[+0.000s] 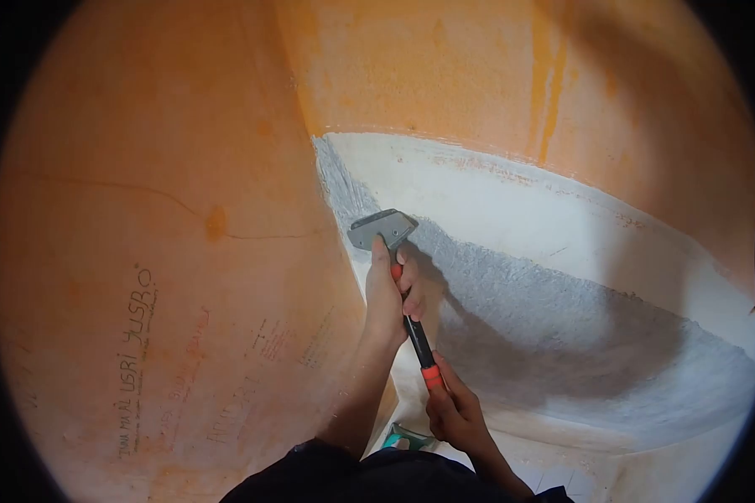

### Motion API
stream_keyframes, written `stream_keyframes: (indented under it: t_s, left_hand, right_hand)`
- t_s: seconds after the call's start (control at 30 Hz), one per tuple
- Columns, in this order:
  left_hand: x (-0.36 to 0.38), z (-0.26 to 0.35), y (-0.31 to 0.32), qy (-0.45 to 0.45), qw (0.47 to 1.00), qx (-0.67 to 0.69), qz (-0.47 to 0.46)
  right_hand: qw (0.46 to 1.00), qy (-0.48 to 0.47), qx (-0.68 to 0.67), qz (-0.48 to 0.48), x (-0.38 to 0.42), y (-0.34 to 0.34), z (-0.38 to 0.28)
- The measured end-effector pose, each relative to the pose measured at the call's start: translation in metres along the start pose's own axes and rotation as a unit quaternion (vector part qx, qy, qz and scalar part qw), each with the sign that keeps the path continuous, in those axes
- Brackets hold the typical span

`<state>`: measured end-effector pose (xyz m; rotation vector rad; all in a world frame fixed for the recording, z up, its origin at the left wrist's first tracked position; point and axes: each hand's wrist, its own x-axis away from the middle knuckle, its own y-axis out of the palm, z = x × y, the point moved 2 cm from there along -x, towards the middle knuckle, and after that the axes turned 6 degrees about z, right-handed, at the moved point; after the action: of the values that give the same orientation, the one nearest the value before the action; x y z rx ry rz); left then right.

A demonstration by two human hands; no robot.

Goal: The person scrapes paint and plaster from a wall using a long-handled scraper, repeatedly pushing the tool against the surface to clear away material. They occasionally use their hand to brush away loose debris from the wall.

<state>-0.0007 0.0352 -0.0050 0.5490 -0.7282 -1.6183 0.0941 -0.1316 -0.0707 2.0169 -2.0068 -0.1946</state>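
Note:
A long-handled scraper (382,229) with a wide grey head and a black and red handle slants up toward the wall. My left hand (384,289) is closed around the handle just below the head, its thumb laid along the back of the head. Lower down, my right hand (457,412) grips the handle by a red section. The scraper's head lies over the left end of a rough grey patch (545,310), near the corner. Its blade edge is hard to make out. Above the grey patch runs a smooth white band (478,184).
An orange wall (101,226) with a thin crack and handwriting (134,377) stands at left, meeting the patched wall at a corner. More orange paint (445,67) covers the upper part. Below my hands is a partly hidden green and white item (404,436). Shadows fall across the right.

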Motion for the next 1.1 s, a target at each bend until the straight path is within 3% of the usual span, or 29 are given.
stream_keyframes:
  t_s: [0.1,0.2,0.7,0.77,0.9,0.97,1.1]
  left_hand:
    - [0.014,-0.001,0.001,0.008,0.998,-0.055,0.031]
    - [0.008,0.001,-0.001,0.02,0.998,-0.05,0.028]
    - [0.01,-0.005,-0.004,0.019,0.997,-0.043,0.063]
    - [0.008,0.009,-0.002,0.032,0.996,-0.056,0.065]
    - [0.008,0.007,-0.006,0.04,0.996,-0.072,0.027]
    - [0.01,0.003,-0.007,-0.002,0.998,-0.062,0.023]
    - [0.012,0.014,-0.002,-0.003,0.999,-0.03,0.026]
  right_hand:
    - [0.995,0.054,-0.085,-0.007,0.018,0.003,-0.002]
    - [0.997,0.017,-0.059,-0.039,0.013,0.004,-0.012]
    - [0.995,0.05,-0.087,-0.013,0.015,0.009,-0.002]
    - [0.998,-0.001,-0.063,-0.024,0.002,0.011,0.0]
    - [0.991,0.036,-0.132,-0.016,0.017,0.023,0.012]
    - [0.992,0.038,-0.121,-0.002,0.017,0.023,0.008]
    - [0.993,0.057,-0.099,-0.003,0.018,0.024,-0.007]
